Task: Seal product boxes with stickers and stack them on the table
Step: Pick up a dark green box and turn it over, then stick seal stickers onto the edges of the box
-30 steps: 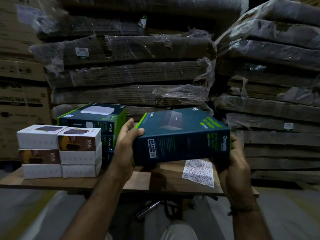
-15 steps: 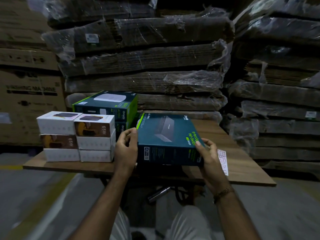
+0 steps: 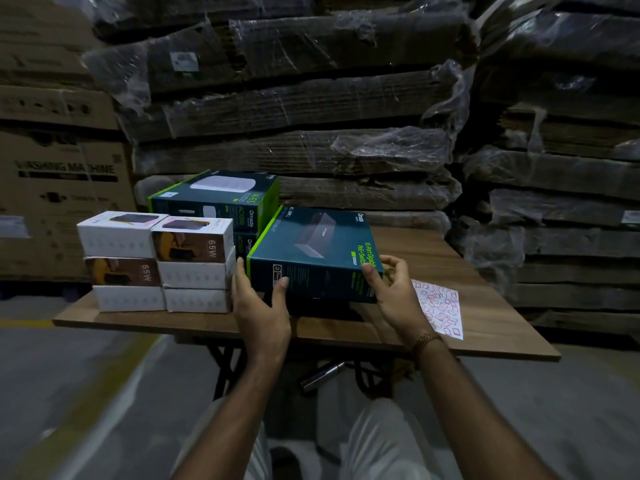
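A dark teal product box [image 3: 313,252] with a green edge sits over the middle of the wooden table [image 3: 491,317]. My left hand [image 3: 259,306] grips its near left corner, thumb on the front face. My right hand [image 3: 398,292] holds the near right corner, thumb on the front and fingers curled beside the side. Whether the box rests on the table is hidden by shadow. A white sticker sheet [image 3: 440,308] with red marks lies on the table just right of my right hand.
A stack of matching teal boxes [image 3: 214,199] stands behind the held box on its left. Two stacks of white 65W boxes [image 3: 156,261] fill the table's left end. Wrapped cardboard bundles [image 3: 294,109] rise behind the table. A large washing-machine carton [image 3: 59,188] stands at the left.
The teal box has come down from in front of me to the table beside the teal stack. Both hands moved with it, and the sticker sheet is uncovered at the right.
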### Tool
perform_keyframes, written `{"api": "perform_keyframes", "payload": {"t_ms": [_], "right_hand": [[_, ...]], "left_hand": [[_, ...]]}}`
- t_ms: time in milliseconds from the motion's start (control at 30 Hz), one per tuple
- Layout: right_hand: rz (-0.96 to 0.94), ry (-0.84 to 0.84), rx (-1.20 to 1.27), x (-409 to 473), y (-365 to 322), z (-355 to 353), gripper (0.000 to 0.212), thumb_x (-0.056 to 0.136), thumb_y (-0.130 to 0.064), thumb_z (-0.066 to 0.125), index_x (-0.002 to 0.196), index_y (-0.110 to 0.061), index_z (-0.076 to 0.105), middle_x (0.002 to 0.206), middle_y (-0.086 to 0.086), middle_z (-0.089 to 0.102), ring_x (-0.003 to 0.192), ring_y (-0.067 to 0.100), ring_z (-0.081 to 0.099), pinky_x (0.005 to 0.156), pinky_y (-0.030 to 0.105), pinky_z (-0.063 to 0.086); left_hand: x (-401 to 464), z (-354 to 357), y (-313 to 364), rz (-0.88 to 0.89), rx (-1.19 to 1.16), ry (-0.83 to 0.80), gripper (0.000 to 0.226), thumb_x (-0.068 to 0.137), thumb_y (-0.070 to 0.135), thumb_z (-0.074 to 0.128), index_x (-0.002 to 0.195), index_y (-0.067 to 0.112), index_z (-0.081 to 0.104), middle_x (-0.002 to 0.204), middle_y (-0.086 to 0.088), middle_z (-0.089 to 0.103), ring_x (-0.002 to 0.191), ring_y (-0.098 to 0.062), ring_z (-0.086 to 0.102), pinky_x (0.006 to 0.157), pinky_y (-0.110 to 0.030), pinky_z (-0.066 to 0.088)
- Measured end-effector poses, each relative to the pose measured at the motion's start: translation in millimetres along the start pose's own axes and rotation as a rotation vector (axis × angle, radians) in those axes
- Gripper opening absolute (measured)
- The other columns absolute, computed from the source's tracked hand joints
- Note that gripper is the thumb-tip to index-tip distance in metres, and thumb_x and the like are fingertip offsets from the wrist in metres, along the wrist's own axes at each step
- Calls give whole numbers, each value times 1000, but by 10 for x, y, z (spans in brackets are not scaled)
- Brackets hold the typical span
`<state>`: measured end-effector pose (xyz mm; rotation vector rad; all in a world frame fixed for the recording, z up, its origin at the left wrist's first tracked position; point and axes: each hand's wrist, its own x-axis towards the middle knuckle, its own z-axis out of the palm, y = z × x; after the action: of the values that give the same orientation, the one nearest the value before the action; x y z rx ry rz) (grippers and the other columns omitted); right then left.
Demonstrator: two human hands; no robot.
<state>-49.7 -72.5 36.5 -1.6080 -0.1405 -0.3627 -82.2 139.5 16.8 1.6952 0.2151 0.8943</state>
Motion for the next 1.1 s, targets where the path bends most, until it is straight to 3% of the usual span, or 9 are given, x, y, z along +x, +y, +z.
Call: {"api": "perform_keyframes", "payload": {"t_ms": [67,167,267,367,467,600,767,967,1100], "right_hand": [[4,-11,-49,69,3,2,55,93,-43,70,134,-14,45,126,5,70,106,8,72,84,24,61],[14,-67,-128,106,-52,-56,69,83,-61,70,133,-19,46,130,3,67,115,11,68,88,27,61],[-3,-37,-265,24,-85,-220,70,86,-74,63,133,-23,54,128,-6,66,119,7,63,88,22,54],[-68,118,-408,-197,21,-512,36,98,-58,64,116,-27,66,114,-15,70,112,6,65,88,25,50],[-129,253,-707,-481,237,-904,30,97,-53,68,109,-26,72,112,-10,72,107,12,64,90,37,53],[-133,162,-1024,-658,456,-1326,54,91,-65,52,123,-27,72,124,0,71,117,29,62,98,45,51],[24,-63,-1204,-766,505,-1487,85,82,-87,43,149,-36,58,162,-2,46,154,31,30,123,54,27],[-32,71,-1019,-880,540,-1603,55,87,-67,69,130,-33,70,149,-7,59,147,24,41,121,51,36],[-8,118,-889,-938,516,-1635,46,88,-55,77,128,-32,71,144,-12,61,144,14,44,118,44,42]], "left_hand": [[-77,17,2,57,-11,28,79,98,21,77,164,10,36,166,-10,40,155,-25,36,124,-25,31],[-178,23,29,246,-64,166,56,102,13,69,153,13,48,156,-8,50,147,-28,47,115,-53,47],[-282,39,164,400,-77,167,37,101,2,65,137,8,60,134,-6,64,124,-28,62,106,-48,52],[-417,77,325,461,-130,-51,19,102,6,60,116,17,69,105,6,72,98,-18,70,86,-49,58],[-613,246,423,521,-110,-314,21,100,0,63,109,17,71,96,10,72,92,-9,71,83,-32,58],[-854,686,415,501,-48,-620,33,98,-6,56,115,18,72,100,7,73,92,-6,68,84,-17,50],[-953,1106,322,447,108,-840,46,97,-6,54,132,20,68,132,3,68,116,-2,57,94,0,36],[-934,1470,267,416,151,-948,42,106,9,57,147,18,60,151,-1,60,137,-16,54,116,-23,39],[-976,1580,115,479,213,-1012,37,104,30,61,141,24,65,141,3,67,133,-16,56,115,-46,44]]}}
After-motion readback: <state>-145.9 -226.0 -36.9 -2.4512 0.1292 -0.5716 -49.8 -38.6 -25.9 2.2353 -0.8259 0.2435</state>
